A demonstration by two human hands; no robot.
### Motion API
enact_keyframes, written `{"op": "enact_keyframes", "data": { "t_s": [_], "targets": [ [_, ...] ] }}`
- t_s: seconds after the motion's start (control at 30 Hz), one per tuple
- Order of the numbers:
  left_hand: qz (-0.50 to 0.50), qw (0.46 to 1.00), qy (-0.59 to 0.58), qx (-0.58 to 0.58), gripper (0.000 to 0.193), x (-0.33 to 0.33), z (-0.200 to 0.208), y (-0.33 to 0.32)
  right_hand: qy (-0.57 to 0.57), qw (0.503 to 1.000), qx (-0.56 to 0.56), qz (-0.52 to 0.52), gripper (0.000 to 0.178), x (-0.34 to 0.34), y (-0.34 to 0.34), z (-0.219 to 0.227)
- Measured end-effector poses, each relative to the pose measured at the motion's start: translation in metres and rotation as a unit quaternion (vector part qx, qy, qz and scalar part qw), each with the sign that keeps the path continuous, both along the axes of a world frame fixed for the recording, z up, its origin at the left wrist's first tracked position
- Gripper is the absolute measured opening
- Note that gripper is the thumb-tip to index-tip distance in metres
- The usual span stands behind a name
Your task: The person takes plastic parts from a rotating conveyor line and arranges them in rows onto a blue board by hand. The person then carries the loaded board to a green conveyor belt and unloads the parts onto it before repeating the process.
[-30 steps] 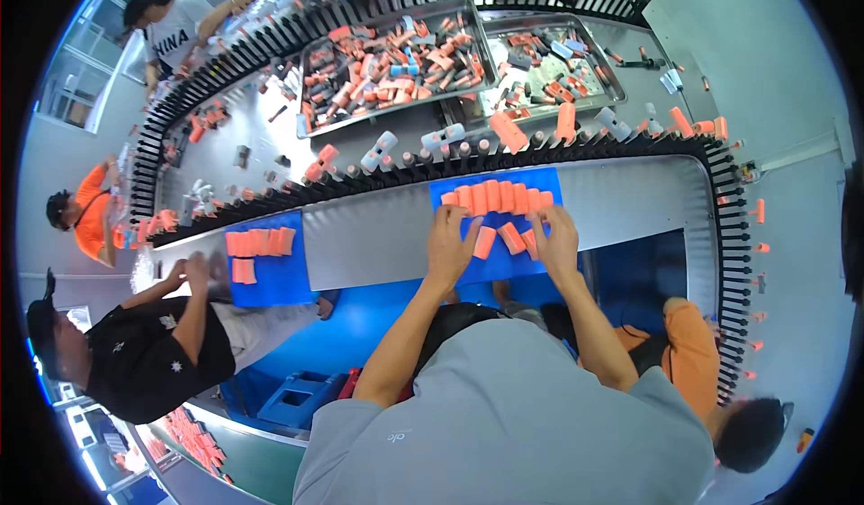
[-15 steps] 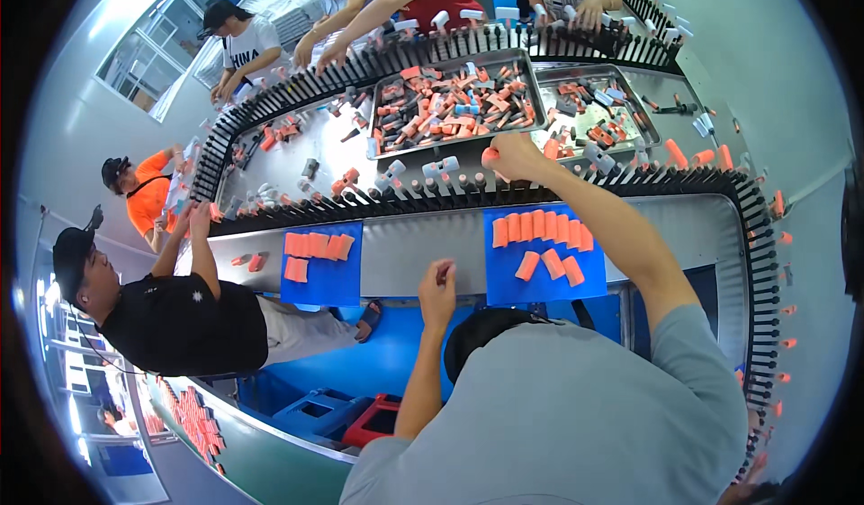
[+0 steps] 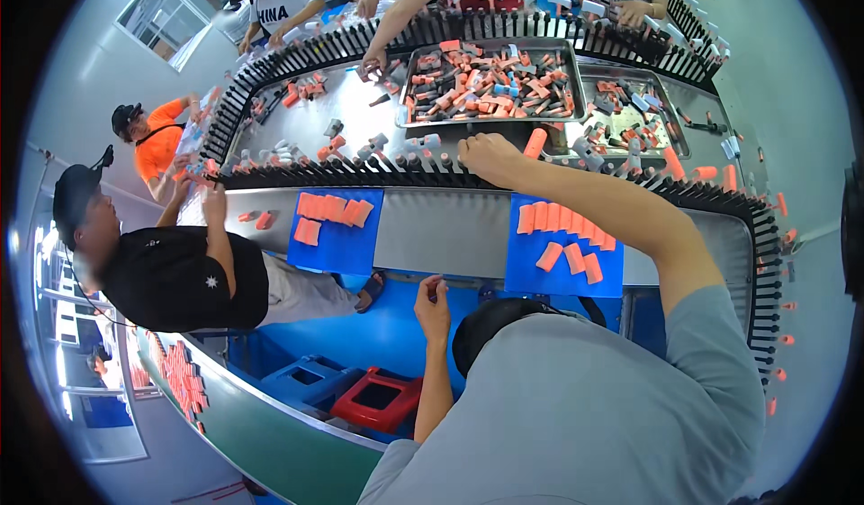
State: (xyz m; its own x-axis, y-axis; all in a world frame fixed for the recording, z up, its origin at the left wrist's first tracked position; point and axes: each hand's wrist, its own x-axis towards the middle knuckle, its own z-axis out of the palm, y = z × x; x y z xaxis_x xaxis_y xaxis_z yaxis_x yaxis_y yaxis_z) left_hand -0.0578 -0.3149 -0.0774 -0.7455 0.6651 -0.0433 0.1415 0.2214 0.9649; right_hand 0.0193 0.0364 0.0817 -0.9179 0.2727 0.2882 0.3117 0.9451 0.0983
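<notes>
My right hand [image 3: 486, 157] reaches over the black row of pegs [image 3: 360, 179] with its fingers closed at a peg top; what they grip is hidden. Just right of it, an orange cylinder [image 3: 535, 143] stands tilted on the row. My left hand [image 3: 433, 307] hangs low in front of the bench, fingers curled together; whether something small is in them I cannot make out. Between my forearms and the pegs lies a blue mat [image 3: 522, 275] bearing a row of short orange pieces [image 3: 553, 218] and 3 more set apart.
Behind the pegs, a metal tray [image 3: 493, 121] holds heaped orange, black and grey parts; a smaller tray [image 3: 675, 136] stands beside it. At left, another blue mat [image 3: 335, 257] holds orange pieces near a co-worker in black [image 3: 180, 275]. A red stool [image 3: 378, 400] stands on the floor.
The view has shifted. Against the trays, the peg row and its parts have moved left, and my right hand has moved left too. A co-worker in red now reaches beside the tray.
</notes>
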Motion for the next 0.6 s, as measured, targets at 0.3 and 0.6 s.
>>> {"op": "enact_keyframes", "data": {
  "t_s": [0.3, 0.6],
  "targets": [
    [0.071, 0.981, 0.138, 0.112, 0.021, -0.033, 0.051, 0.101, 0.222, 0.974, 0.014, 0.04, 0.022, 0.016, -0.061, 0.006],
    [-0.189, 0.868, 0.458, 0.021, 0.058, -0.062, 0.151, 0.296, 0.28, 0.755, -0.343, -0.484, 0.041, 0.299, -0.167, -0.111]
  ]
}}
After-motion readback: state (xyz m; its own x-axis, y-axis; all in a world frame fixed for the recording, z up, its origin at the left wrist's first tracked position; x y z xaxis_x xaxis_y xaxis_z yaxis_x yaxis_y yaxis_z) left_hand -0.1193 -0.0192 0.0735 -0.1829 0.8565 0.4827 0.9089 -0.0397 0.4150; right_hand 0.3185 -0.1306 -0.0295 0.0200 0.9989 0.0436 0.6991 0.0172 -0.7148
